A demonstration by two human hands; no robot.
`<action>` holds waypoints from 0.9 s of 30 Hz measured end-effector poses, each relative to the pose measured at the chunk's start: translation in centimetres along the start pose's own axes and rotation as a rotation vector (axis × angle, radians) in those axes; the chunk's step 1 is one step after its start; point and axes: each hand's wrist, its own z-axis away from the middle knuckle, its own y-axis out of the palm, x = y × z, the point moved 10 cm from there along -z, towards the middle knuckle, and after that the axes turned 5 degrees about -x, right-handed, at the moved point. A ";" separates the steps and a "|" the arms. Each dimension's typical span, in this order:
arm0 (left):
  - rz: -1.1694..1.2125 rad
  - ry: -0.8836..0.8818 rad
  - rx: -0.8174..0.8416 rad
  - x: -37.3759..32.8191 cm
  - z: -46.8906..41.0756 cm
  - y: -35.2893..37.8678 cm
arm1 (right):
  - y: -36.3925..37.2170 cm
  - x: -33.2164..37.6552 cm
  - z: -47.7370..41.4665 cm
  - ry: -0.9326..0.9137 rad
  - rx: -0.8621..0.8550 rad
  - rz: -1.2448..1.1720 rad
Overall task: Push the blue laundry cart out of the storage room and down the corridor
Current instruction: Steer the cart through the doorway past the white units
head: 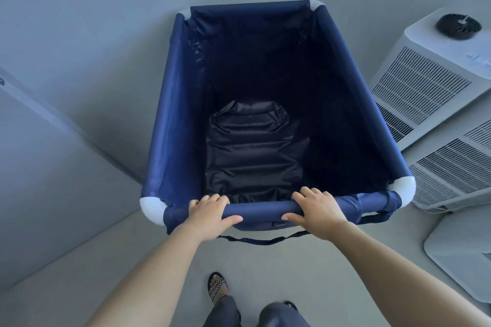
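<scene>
Firmly on cart (170, 103) rim (near edge): both hands.

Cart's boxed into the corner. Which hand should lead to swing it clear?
Probably the left hand. Both hands grip the cart's near rail, but white appliances crowd its right side, while its left has open floor. The right hand steadies.
</scene>
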 end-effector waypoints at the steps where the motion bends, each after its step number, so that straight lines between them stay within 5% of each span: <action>1: 0.018 -0.003 0.003 0.2 -0.8 -0.5 | -0.3 -0.2 -0.6 0.021 -0.011 0.006; 27: -0.091 0.196 0.006 3.7 -10.6 -5.3 | -1.6 -0.1 -6.9 0.282 -0.076 -0.055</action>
